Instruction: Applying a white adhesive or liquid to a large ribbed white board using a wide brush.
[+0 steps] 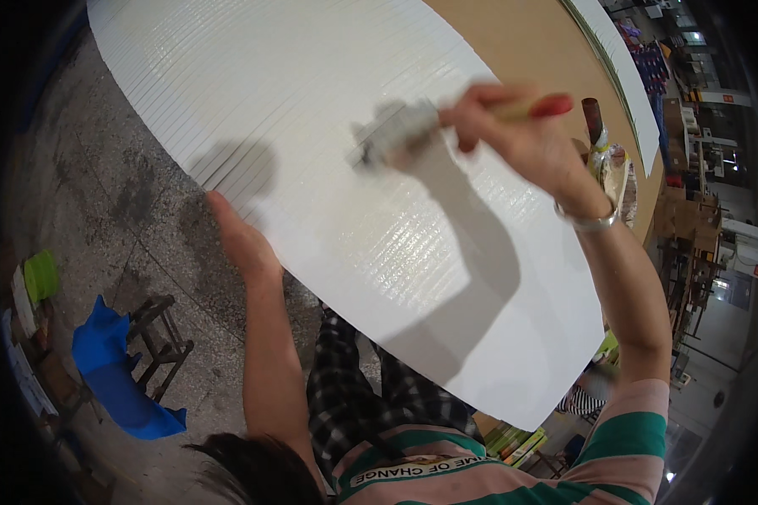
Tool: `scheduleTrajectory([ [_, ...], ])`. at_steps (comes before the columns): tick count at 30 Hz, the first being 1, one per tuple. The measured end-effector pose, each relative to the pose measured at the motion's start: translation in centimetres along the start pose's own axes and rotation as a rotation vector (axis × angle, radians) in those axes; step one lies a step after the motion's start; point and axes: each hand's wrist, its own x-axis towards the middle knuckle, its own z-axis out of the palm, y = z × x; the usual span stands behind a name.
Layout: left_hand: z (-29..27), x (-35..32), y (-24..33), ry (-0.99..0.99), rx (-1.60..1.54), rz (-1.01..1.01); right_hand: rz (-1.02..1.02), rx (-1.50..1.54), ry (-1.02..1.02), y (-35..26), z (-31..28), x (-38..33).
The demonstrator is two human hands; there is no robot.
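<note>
We see the right hand (514, 139) closed around the red-tipped handle of a paintbrush (413, 133), its grey bristle head blurred and touching the glossy surface of a large white ribbed sheet (312, 126). A silver bracelet (588, 222) circles that wrist. The left hand (242, 244) lies flat, fingers together, pressed against the sheet's near edge. The sheet rests on a brown table (531, 42) and overhangs it toward us, wet-looking where the light catches it. Just beside the right wrist, a crumpled plastic bag (616, 172) sits on the table. Below the left hand, a blue cloth (114, 370) drapes over a dark stool (162, 341) on the concrete floor (101, 185).
</note>
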Motion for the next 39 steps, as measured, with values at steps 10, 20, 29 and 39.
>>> scheduleTrajectory([
  [10,-0.5,0.3,0.2,-0.009,0.042,0.051,0.152,0.026,-0.101,1.7,-1.5,-6.3],
  [20,-1.0,0.1,0.5,-0.042,-0.045,0.044,0.163,0.04,-0.066,4.3,-2.6,-10.8],
  [29,-1.5,-15.8,-10.0,-0.012,-0.119,-0.077,0.001,0.014,0.149,3.2,-5.2,-7.1],
  [39,-2.0,-17.1,-10.7,-0.008,-0.164,-0.075,0.103,0.223,0.037,4.7,-6.2,-12.1],
])
